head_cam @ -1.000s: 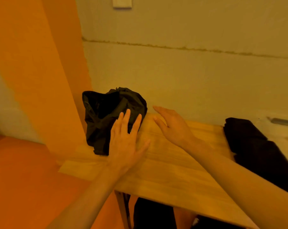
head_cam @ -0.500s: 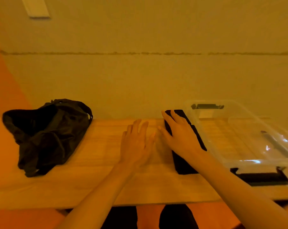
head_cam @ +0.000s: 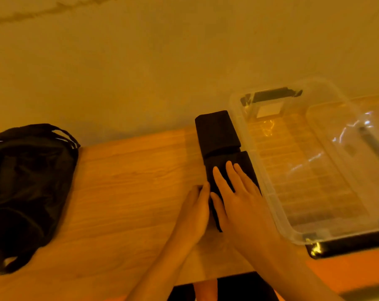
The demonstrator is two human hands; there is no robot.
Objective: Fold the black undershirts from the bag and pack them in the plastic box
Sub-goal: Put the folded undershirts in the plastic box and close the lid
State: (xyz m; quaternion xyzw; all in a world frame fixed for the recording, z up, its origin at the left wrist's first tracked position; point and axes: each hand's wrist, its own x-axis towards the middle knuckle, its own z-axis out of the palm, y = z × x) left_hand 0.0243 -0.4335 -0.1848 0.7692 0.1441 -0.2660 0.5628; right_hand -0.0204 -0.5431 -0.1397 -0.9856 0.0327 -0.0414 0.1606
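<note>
**Two folded shirts in line beside the box, right grip flat on the near one**

I see two folded black shirts lying end to end on the desk [head_cam: 129,181]. Together they make one dark strip whose long axis runs away from the person, with the far end leaning a little to the left. The far shirt [head_cam: 216,131] is a short thick block, and its far edge reaches the back of the desk by the wall [head_cam: 162,61]. The near shirt [head_cam: 229,161] butts against it, a thin seam showing between the two. Its near end points back toward the person and is mostly covered.

The right grip [head_cam: 236,192], a bare hand, lies palm down on the near shirt. Its fingers are straight and slightly spread, pointing along the shirt's long axis toward the far shirt, so it presses rather than clasps. The left grip [head_cam: 195,211] stands on its edge against the near shirt's left side, touching the cloth. Its fingertips are blurred, and I cannot tell whether it pinches the fabric or only rests against it.

The clear box [head_cam: 347,233] sits just to the right, with its left wall running alongside both shirts and about parallel to them. The desk grain shows through its floor. A black latch [head_cam: 271,94] sits at its far end and a black strip [head_cam: 347,246] runs under its near end. The black bag [head_cam: 27,192] lies slumped well apart at the desk's left end, its straps toward the wall.
</note>
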